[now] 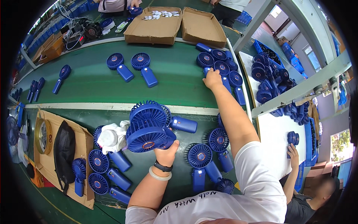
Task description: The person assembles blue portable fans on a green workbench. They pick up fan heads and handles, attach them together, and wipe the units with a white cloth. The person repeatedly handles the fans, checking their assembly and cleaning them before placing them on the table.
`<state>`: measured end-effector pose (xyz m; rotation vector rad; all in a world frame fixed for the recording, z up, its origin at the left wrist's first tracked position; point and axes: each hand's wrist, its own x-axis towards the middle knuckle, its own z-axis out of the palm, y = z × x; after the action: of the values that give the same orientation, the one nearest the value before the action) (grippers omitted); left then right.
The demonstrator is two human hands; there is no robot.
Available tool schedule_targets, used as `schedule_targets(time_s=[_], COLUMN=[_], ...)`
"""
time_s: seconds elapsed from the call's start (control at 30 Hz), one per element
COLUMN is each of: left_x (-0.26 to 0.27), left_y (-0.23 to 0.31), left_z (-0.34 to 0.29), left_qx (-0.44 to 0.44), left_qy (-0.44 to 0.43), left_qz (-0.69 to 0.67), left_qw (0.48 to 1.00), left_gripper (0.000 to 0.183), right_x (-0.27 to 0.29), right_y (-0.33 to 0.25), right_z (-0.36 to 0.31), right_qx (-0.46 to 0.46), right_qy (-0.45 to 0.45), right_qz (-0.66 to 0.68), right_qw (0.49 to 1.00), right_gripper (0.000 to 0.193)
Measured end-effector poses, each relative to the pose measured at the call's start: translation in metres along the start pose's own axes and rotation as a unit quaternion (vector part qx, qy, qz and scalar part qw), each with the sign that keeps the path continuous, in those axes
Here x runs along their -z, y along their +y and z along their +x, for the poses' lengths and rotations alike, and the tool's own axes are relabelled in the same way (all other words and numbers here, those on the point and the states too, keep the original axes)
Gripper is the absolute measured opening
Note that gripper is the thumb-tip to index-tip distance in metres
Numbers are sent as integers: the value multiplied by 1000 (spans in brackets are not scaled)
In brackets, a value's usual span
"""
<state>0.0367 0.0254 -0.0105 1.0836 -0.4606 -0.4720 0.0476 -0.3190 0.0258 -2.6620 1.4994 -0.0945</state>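
Observation:
My left hand, with a black band and a pale bangle at its wrist, is closed round the handle of a blue handheld fan. More fan heads sit stacked against it, and one fan handle sticks out to the right. My right arm stretches over the green conveyor belt. There my right hand has its fingers closed on a fan in a cluster of blue handheld fans; the grip is partly hidden. Beside the left-hand stack is a white crumpled bundle.
More fans lie on the near surface on both sides. Two fans rest mid-belt. Cardboard trays stand beyond it. At left, a cardboard box holds a black pouch and tape roll. A co-worker's hand holds fans at right.

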Motion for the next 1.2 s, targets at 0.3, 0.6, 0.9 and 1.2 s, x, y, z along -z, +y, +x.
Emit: schedule_targets(time_s=[0.3,0.6,0.9,1.2], left_x=[-5,-1,3,2], left_y=[3,8,14,10], left_z=[1,10,13,14], left_qx=[0,116,197,220], left_qy=[5,-79,-207,-318], left_qz=[-48,-195,-336,-418], left_qw=[999,971,897,822], left_gripper=[57,66,77,76], right_x=[71,89,95,88], right_y=[-13,-3,-3,14], right_z=[-149,-219,-232,-262], right_qx=[103,142,102,53], right_qy=[-370,-373,-316,-219], right_qz=[834,844,858,797], right_qw=[397,358,391,561], right_gripper=[74,70,60,50])
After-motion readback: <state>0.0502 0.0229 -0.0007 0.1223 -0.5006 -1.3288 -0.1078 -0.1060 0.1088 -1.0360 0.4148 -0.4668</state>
